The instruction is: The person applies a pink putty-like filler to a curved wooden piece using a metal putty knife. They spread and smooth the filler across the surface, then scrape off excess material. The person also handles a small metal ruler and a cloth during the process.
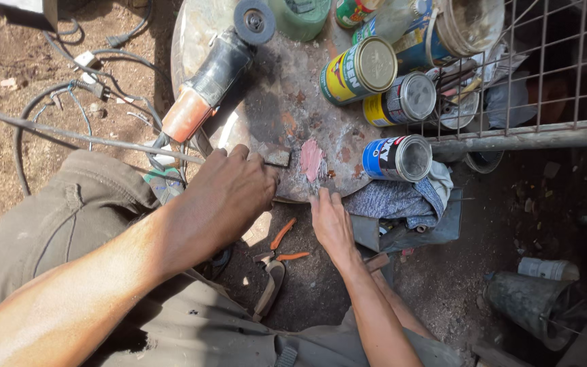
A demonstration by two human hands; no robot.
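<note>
Head view looks down on a round, rusty metal plate [273, 102]. Near frame centre, the left hand [229, 194] is closed around a small flat scraper [276, 158], its blade laid on the plate beside a patch of pink putty [311, 160], seemingly to work it. The right hand [331, 221] rests its fingers on the plate's near edge, apparently steadying it; whether it grips anything I cannot tell. The putty is a pale, matte smear. An angle grinder [212, 78] lies upper left, tins [358, 71] upper right.
</note>
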